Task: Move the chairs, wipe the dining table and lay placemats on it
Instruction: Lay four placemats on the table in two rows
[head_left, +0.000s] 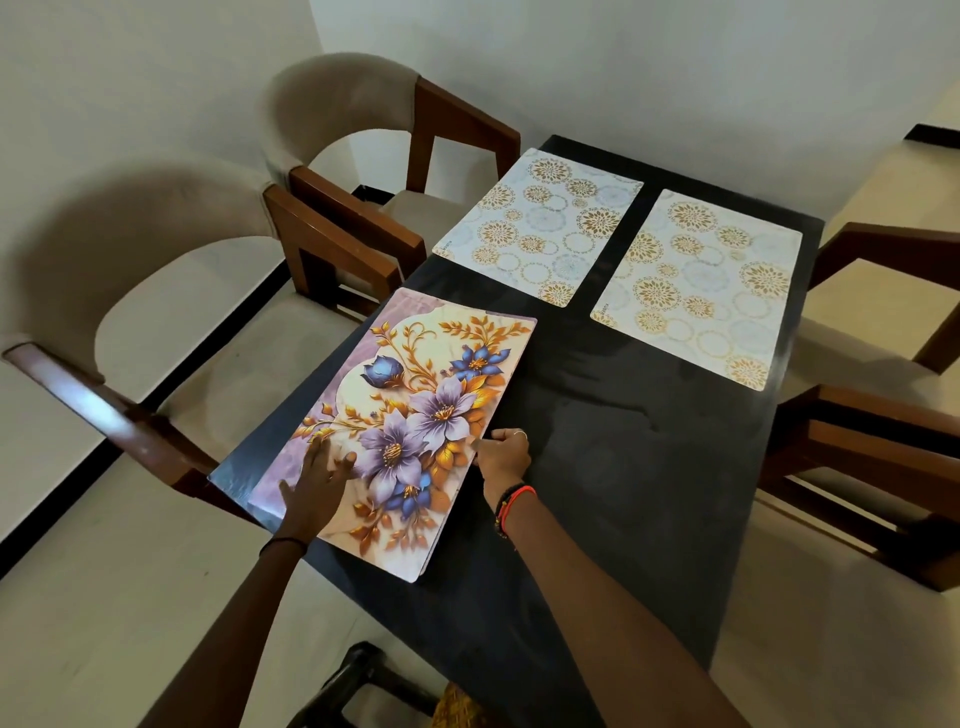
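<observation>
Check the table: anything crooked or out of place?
Yes: the floral mat at the near left lies turned against the table edge, while the two circle mats sit square. The right hand pinches its edge.

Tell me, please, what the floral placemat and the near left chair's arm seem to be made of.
The floral placemat looks like thin printed plastic or laminated card: flat, stiff, faintly glossy. The chair arm looks like varnished wood, with a shiny highlight along it.

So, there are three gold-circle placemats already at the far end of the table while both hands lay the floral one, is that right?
Not quite: the head view shows two gold-circle placemats, not three. The left hand and right hand are indeed laying the floral placemat.
</observation>
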